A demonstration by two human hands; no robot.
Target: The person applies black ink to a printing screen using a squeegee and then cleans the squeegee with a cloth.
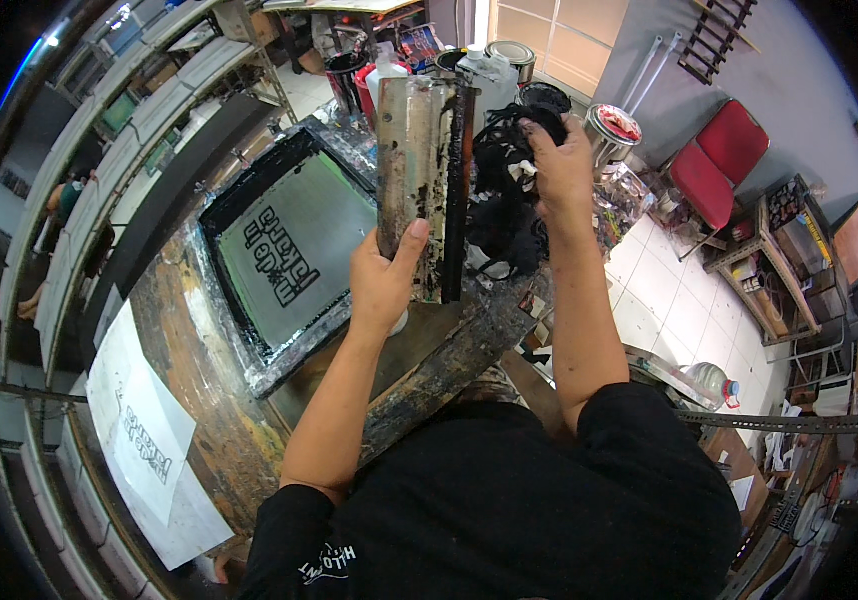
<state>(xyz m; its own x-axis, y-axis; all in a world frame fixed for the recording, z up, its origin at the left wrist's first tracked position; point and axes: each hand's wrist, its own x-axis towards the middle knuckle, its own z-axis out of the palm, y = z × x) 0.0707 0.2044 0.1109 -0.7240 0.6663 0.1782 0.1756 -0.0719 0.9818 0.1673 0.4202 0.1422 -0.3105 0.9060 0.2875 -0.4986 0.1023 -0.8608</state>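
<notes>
My left hand (384,278) grips a squeegee (407,150) by its lower part, thumb across its face. The squeegee stands nearly upright in front of me, its metal-coloured holder smeared with ink and its right edge coated in black. To its right, my right hand (561,172) is closed on a bunched, black-stained rag (497,160); parts of the fingers are hidden behind the cloth. More dark cloth (509,235) lies below that hand. Left of the squeegee, a screen printing frame (241,335) with black-inked edges and a lettered stencil rests on the worn table.
White paper sheets (114,390), one printed with lettering, lie on the table's (189,375) left side. Ink cans (613,130) and plastic containers (489,75) crowd the far end. Drying racks (139,110) stand left; a red chair (714,165) stands right.
</notes>
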